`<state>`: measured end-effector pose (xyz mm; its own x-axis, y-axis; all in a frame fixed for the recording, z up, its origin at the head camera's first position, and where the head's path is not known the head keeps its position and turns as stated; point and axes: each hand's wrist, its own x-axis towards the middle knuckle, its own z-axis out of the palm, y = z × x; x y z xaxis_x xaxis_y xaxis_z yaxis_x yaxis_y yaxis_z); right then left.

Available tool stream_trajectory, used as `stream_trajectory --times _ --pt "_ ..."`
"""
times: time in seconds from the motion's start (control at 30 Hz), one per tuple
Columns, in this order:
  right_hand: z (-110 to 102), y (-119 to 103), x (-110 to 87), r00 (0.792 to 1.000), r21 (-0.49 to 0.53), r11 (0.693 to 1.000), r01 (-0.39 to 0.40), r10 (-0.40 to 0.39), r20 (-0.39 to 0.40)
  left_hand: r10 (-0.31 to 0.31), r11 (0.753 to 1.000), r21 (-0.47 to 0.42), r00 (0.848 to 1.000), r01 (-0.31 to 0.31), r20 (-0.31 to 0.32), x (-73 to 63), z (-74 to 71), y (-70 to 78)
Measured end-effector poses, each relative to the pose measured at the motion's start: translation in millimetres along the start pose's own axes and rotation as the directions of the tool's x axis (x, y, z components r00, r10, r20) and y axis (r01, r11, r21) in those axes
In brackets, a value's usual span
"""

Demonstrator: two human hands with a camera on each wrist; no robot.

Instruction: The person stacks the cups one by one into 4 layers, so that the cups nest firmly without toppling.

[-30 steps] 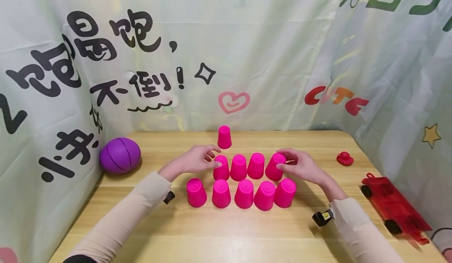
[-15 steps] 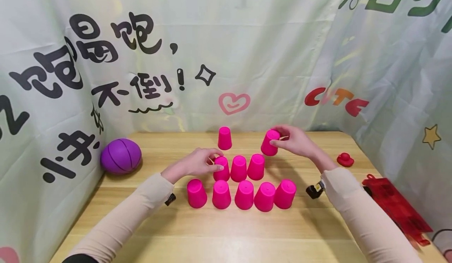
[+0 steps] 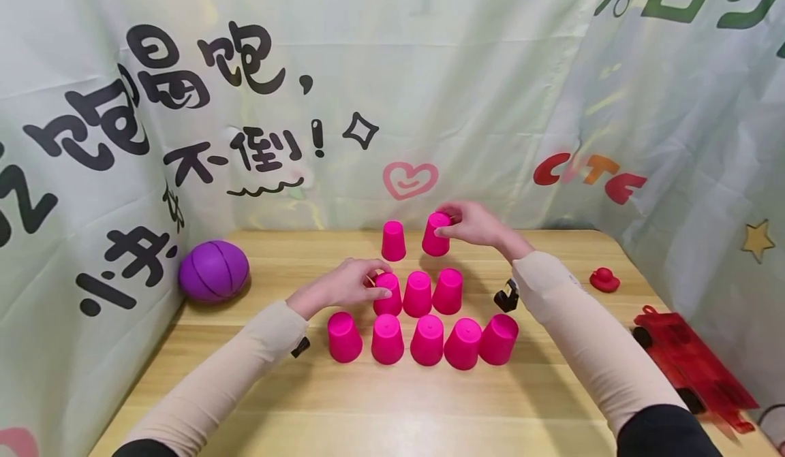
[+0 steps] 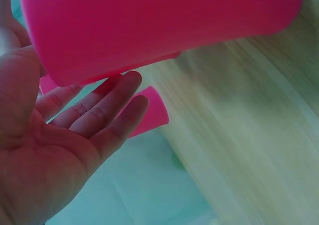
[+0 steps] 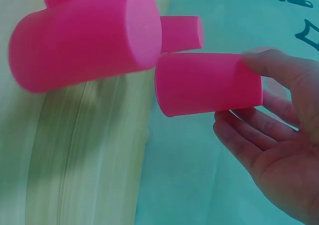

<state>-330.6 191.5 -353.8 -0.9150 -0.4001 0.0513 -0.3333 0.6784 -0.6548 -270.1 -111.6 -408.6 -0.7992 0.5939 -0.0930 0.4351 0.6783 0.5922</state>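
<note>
My right hand (image 3: 475,224) holds an upside-down pink plastic cup (image 3: 436,235) near its top, thumb in front and fingers behind. This cup hangs to the right of a pink cup standing at the back (image 3: 393,242), with a gap between them. In the right wrist view the held cup (image 5: 209,83) looks raised. My left hand (image 3: 352,282) pinches the leftmost cup of the middle row (image 3: 388,303), which stands on the table; in the left wrist view a large near cup (image 4: 159,25) hides part of the grip.
Two more middle-row cups (image 3: 418,295) stand beside the left hand. Several cups form a front row (image 3: 388,341) on the wooden table (image 3: 392,402). A purple ball (image 3: 214,271) sits at left; a red rubber duck (image 3: 604,280) and red toy cart (image 3: 693,361) are at right.
My right hand has lifted the rightmost middle-row cup, carried it backward, then left toward the lone back cup. The left hand stays at its cup, its fingers slightly closer around it.
</note>
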Motion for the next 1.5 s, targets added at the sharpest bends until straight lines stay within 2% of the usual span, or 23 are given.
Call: stream_trajectory --times 0.3,0.57,0.9,1.13,1.5 --pt "13 4 16.5 1.0 0.027 1.0 -0.005 0.005 0.012 -0.011 1.0 -0.019 1.0 0.011 0.013 0.6 -0.5 2.1" --pt "24 10 23.0 1.0 0.032 0.999 -0.019 0.019 0.019 0.028 1.0 0.001 1.0 -0.028 0.008 1.4 0.1 3.0" --pt "43 12 33.0 0.998 -0.005 0.999 -0.034 0.035 0.045 0.004 1.0 -0.002 1.0 -0.004 0.007 0.3 -0.4 0.8" --pt "49 16 37.1 0.999 -0.031 0.999 -0.035 0.036 0.039 -0.008 1.0 0.002 1.0 0.008 0.009 0.2 -0.1 2.6" --pt "52 21 39.5 0.998 -0.019 0.998 -0.053 0.053 0.029 -0.011 1.0 0.01 1.0 0.011 0.007 1.9 0.7 2.1"
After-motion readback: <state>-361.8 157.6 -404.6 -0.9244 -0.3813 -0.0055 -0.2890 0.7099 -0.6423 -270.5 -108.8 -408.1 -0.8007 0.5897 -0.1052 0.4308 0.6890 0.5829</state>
